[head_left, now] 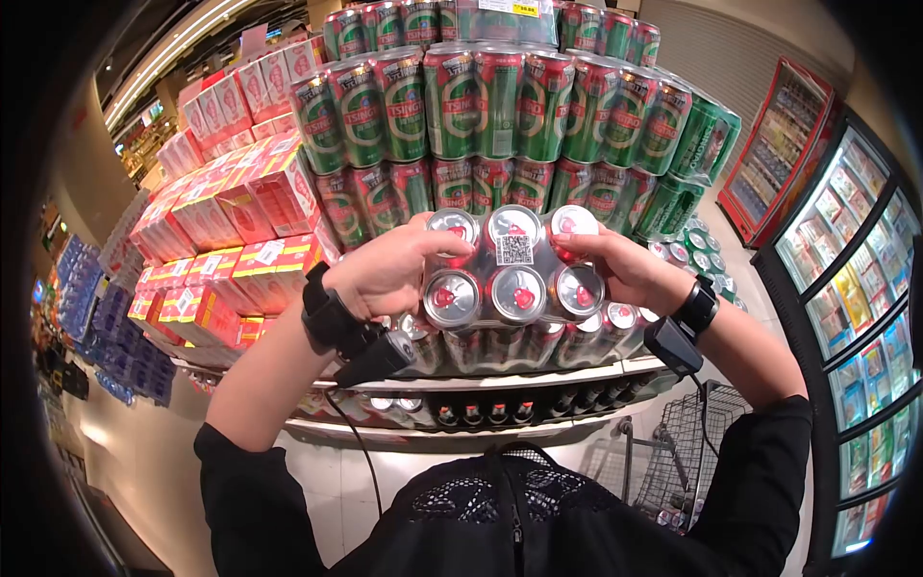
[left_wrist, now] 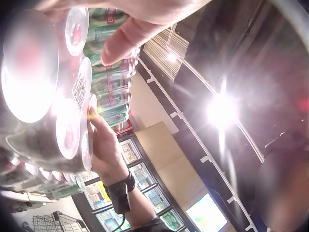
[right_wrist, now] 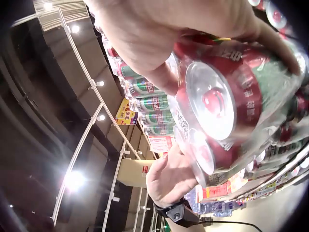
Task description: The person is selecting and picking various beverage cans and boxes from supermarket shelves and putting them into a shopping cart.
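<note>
A shrink-wrapped pack of beer cans (head_left: 516,293), silver lids facing up, is held between both hands in front of the display. My left hand (head_left: 385,264) grips its left end, the thumb over a can lid. From the other end my right hand (head_left: 630,269) grips it, its thumb also bent onto a lid. A QR code label (head_left: 514,250) lies on the wrap between the lids. In the right wrist view, the pack's red and green side (right_wrist: 251,92) shows, with the right hand's fingers wrapped around it. The pack's underside is hidden.
Stacked green and red beer cans (head_left: 495,106) rise behind the pack, and more packs sit on the shelf below it. Red and pink cartons (head_left: 231,202) are piled on the left. A shopping cart (head_left: 683,452) stands at lower right, near glass-door coolers (head_left: 856,317).
</note>
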### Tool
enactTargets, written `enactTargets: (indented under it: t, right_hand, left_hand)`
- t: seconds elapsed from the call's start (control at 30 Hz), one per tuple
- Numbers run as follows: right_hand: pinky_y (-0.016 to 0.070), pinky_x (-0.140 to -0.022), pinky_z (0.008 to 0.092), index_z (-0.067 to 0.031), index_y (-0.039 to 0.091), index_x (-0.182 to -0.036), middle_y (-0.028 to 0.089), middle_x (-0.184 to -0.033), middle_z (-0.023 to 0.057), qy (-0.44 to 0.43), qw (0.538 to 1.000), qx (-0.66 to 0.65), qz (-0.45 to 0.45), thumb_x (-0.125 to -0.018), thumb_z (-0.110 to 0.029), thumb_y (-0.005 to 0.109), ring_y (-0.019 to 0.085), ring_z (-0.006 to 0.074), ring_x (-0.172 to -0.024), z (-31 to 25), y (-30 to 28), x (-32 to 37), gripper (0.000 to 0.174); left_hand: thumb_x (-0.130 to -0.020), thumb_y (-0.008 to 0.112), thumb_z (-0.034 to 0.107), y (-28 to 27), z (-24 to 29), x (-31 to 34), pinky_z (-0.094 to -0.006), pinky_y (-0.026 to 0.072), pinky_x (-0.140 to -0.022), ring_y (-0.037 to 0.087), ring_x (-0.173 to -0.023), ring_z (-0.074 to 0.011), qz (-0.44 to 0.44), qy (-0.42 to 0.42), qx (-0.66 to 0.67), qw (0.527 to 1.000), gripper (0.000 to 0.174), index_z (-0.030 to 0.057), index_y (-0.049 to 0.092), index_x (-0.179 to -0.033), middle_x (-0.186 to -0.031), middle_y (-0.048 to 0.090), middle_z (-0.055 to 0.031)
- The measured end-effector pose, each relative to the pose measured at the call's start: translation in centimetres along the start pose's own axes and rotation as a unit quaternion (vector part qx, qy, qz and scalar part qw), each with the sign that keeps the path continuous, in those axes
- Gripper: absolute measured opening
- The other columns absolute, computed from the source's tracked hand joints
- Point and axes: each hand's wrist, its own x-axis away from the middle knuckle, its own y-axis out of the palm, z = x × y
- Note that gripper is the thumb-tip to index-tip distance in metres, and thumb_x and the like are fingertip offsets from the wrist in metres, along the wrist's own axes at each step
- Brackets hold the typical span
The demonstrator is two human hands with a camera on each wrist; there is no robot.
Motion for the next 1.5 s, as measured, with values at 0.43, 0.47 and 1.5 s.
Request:
enactTargets:
  t: [0.43, 0.47, 1.5]
  right_hand:
    - [0.0605, -0.066, 0.0491, -0.0139, 0.032, -0.14, 0.057, -0.124, 0.0088, 0.086, 0.988, 0.119, -0.052, -0.099, -0.048, 0.04, 0.063, 0.021, -0.106, -0.7, -4.2, -3.6, 0.054]
    - [0.0601, -0.067, 0.0448, -0.0137, 0.03, -0.142, 0.056, -0.126, 0.0093, 0.048, 0.989, 0.138, -0.035, -0.099, -0.049, 0.039, 0.061, 0.0199, -0.107, 0.1, -4.9, -3.5, 0.056]
    - [0.0493, -0.069, 0.0349, 0.0022, 0.046, -0.116, 0.066, -0.093, 0.0177, -0.396, 0.807, 0.34, 0.275, -0.084, -0.033, 0.071, 0.065, 0.0258, -0.076, 9.2, -1.8, -4.7, 0.054]
  left_hand:
    - [-0.094, 0.06, 0.025, -3.8, -0.2, -3.8, -0.032, 0.0522, -0.079, 0.056, -0.11, -0.0189, 0.066, 0.045, -0.222, 0.972, 0.067, 0.006, 0.023, -0.146, -0.128, 0.052, -0.0109]
    - [-0.094, 0.06, 0.028, -4.0, -0.9, -3.2, -0.029, 0.0502, -0.083, 0.055, -0.112, -0.0194, 0.093, 0.06, -0.244, 0.963, 0.072, 0.0045, 0.02, -0.149, -0.132, 0.051, -0.0124]
    - [-0.081, 0.071, 0.05, -3.4, -11.6, -6.2, -0.0426, 0.05, -0.078, 0.067, -0.083, -0.0326, 0.359, 0.339, -0.387, 0.779, 0.061, -0.0029, 0.049, -0.1, -0.088, 0.068, -0.0183]
